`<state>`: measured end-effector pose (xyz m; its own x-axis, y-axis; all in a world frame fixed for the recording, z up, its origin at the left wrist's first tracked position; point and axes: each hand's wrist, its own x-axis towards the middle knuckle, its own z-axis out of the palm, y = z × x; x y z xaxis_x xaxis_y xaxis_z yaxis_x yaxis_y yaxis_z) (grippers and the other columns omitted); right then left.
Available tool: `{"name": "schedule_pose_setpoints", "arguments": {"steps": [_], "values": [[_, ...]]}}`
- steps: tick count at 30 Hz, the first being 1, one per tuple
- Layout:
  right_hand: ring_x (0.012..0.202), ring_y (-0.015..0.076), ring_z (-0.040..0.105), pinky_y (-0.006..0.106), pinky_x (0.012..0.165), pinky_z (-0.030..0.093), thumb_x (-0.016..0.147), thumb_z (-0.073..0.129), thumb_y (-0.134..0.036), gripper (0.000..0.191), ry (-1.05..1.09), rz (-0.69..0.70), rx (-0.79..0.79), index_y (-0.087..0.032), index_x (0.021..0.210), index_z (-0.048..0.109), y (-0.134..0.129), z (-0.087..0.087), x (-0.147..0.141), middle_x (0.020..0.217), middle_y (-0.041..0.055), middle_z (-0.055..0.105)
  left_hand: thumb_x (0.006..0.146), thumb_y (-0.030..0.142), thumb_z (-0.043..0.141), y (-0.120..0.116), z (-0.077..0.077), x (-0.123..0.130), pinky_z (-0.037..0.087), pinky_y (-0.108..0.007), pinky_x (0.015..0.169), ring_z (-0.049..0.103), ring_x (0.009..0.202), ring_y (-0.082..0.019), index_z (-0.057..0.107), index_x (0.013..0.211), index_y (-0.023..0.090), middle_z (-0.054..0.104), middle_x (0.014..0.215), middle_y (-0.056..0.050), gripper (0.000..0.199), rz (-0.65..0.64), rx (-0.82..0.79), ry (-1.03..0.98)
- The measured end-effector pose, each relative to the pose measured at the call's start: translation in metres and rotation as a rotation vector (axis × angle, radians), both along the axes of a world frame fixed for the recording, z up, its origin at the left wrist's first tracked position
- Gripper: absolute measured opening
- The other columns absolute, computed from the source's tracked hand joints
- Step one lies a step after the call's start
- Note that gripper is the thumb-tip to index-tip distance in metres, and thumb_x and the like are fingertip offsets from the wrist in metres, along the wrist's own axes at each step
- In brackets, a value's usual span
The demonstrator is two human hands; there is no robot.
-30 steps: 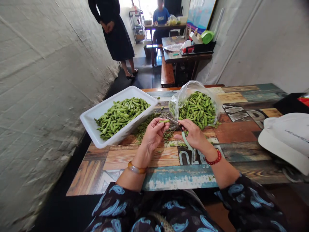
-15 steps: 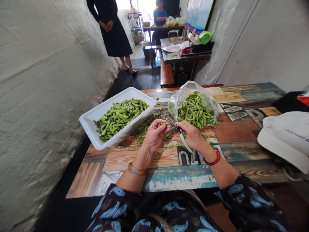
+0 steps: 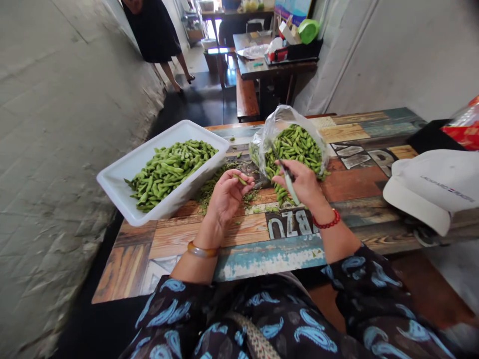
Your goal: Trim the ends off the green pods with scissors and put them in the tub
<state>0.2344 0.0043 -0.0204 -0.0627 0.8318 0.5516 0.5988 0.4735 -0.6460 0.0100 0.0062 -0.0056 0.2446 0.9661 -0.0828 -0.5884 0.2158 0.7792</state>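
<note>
Between the fingertips of my left hand [image 3: 227,193] is one green edamame pod [image 3: 240,179]. My right hand [image 3: 301,182] is wrapped round a pair of scissors [image 3: 289,185] with pale green handles, its dark blades pointing away from me toward the bag. Left of my hands a white plastic tub [image 3: 127,205] holds a heap of edamame pods [image 3: 170,169]. Just beyond my right hand, a clear plastic bag [image 3: 279,117] lies with its mouth toward me, full of more pods [image 3: 295,149]. Green trimmings [image 3: 209,193] are scattered between tub and bag, partly behind my left hand.
A white cap [image 3: 436,184] rests at the table's right, by a dark box with a red packet [image 3: 464,130]. The patterned wooden table [image 3: 209,234] is in front of me. A person [image 3: 157,35] stands beyond, left of another table [image 3: 258,67]. A wall [image 3: 48,149] runs along the left.
My hands have moved apart, and the scissors have come away from the pod, swinging right toward the bag. My left hand still has the pod. The whole view has tilted downward.
</note>
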Motion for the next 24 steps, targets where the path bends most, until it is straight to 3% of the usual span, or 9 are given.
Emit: {"name": "schedule_pose_setpoints", "arguments": {"steps": [2, 5, 7, 12, 14, 17, 21, 24], "values": [[0.081, 0.0201, 0.064, 0.036, 0.078, 0.055, 0.083, 0.07, -0.044, 0.04, 0.086, -0.086, -0.006, -0.021, 0.116, 0.067, 0.003, 0.005, 0.01, 0.088, 0.0041, 0.068, 0.07, 0.023, 0.073, 0.0, -0.001, 0.001, 0.053, -0.024, 0.065, 0.061, 0.069, -0.011, 0.06, 0.087, 0.019, 0.059, 0.074, 0.003, 0.022, -0.048, -0.033, 0.034], [0.078, 0.0179, 0.064, 0.034, 0.076, 0.055, 0.083, 0.07, -0.044, 0.041, 0.198, -0.133, -0.029, -0.02, 0.117, 0.067, 0.006, 0.009, 0.019, 0.086, 0.0033, 0.068, 0.075, 0.03, 0.071, -0.001, -0.007, 0.009, 0.031, -0.018, 0.045, 0.038, 0.048, -0.006, 0.06, 0.083, 0.018, 0.045, 0.06, 0.007, 0.018, -0.077, 0.021, 0.255], [0.076, 0.0169, 0.063, 0.033, 0.074, 0.055, 0.083, 0.07, -0.045, 0.043, 0.237, -0.125, -0.041, -0.019, 0.117, 0.066, 0.006, 0.011, 0.02, 0.086, 0.0034, 0.068, 0.077, 0.031, 0.07, -0.001, -0.012, 0.018, 0.026, -0.02, 0.046, 0.033, 0.049, -0.007, 0.063, 0.079, 0.017, 0.043, 0.056, 0.006, 0.017, -0.067, 0.167, 0.517], [0.077, 0.0178, 0.063, 0.035, 0.074, 0.055, 0.083, 0.07, -0.046, 0.043, 0.243, -0.085, -0.053, -0.018, 0.117, 0.066, 0.005, 0.013, 0.017, 0.087, 0.0043, 0.068, 0.078, 0.02, 0.068, 0.0, -0.021, 0.053, 0.035, -0.025, 0.063, 0.048, 0.065, -0.014, 0.069, 0.074, 0.018, 0.057, 0.067, -0.001, 0.005, -0.074, 0.633, 1.017], [0.079, 0.0182, 0.063, 0.035, 0.077, 0.055, 0.085, 0.068, -0.045, 0.042, 0.232, -0.081, -0.048, -0.019, 0.117, 0.066, 0.005, 0.013, 0.016, 0.087, 0.0042, 0.068, 0.078, 0.021, 0.068, -0.002, -0.023, 0.065, 0.036, -0.027, 0.066, 0.05, 0.068, -0.016, 0.07, 0.077, 0.02, 0.058, 0.072, -0.002, 0.002, -0.098, 0.716, 1.156], [0.083, 0.0192, 0.063, 0.035, 0.08, 0.053, 0.085, 0.068, -0.043, 0.039, 0.199, -0.066, -0.04, -0.019, 0.115, 0.067, 0.004, 0.015, 0.013, 0.087, 0.0042, 0.068, 0.075, 0.022, 0.073, -0.004, -0.025, 0.076, 0.037, -0.028, 0.066, 0.051, 0.068, -0.017, 0.071, 0.08, 0.021, 0.058, 0.078, -0.004, 0.006, -0.134, 0.719, 1.336], [0.084, 0.0199, 0.065, 0.034, 0.082, 0.052, 0.085, 0.069, -0.044, 0.038, 0.183, -0.03, -0.034, -0.018, 0.113, 0.068, 0.002, 0.018, 0.01, 0.087, 0.0044, 0.069, 0.072, 0.017, 0.073, -0.004, -0.028, 0.072, 0.038, -0.028, 0.067, 0.052, 0.071, -0.018, 0.07, 0.08, 0.021, 0.058, 0.08, -0.003, 0.009, -0.15, 0.707, 1.359], [0.083, 0.0202, 0.064, 0.034, 0.081, 0.052, 0.085, 0.069, -0.045, 0.039, 0.178, -0.01, -0.032, -0.017, 0.111, 0.068, 0.001, 0.019, 0.009, 0.086, 0.005, 0.069, 0.074, 0.018, 0.071, -0.001, -0.027, 0.058, 0.038, -0.026, 0.067, 0.051, 0.071, -0.015, 0.066, 0.07, 0.017, 0.057, 0.073, -0.002, 0.006, -0.104, 0.624, 1.164]]}}
